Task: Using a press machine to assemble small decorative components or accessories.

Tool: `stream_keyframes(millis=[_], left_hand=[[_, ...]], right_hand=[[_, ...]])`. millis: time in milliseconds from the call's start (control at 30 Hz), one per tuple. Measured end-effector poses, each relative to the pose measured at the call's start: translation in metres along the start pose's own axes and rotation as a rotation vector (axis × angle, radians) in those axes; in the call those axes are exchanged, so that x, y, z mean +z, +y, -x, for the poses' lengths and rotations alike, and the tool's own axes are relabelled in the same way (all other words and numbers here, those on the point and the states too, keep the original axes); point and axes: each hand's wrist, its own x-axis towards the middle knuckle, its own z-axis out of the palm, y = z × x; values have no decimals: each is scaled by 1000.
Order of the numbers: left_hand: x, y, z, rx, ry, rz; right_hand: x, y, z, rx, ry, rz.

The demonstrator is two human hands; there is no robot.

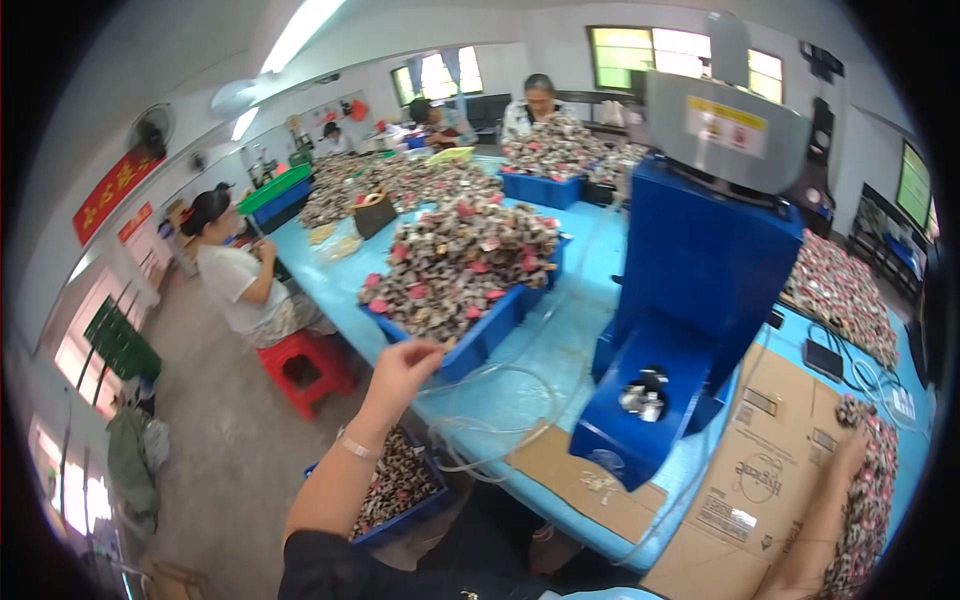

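Observation:
My left hand (402, 368) reaches up to the near edge of a blue bin (487, 327) heaped with small dark and red parts (460, 262); its fingers are pinched together at the pile's edge, and I cannot tell whether they hold a part. My right hand (848, 452) lies at the far right on a heap of similar parts (868, 500), fingers hidden among them. Between my arms stands a blue machine (700, 290) with a grey hopper (722, 130) and a lower tray (640, 400) holding a few pieces.
Flattened cardboard (770, 450) covers the light-blue table (560, 340). Clear tubing (500, 410) loops near the edge. Another blue bin of parts (400, 490) sits below the table. A person sits on a red stool (305, 370) at left; other people work at the far end.

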Motion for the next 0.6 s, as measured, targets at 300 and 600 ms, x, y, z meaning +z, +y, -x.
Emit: stream_keyframes(millis=[300,600], left_hand=[[15,-54,-124,258,39,-1055],[-12,-68,-136,208,27,-829]], right_hand=[[-193,-144,211,-499,71,-490],[-273,-176,305,-419,-25,-668]])
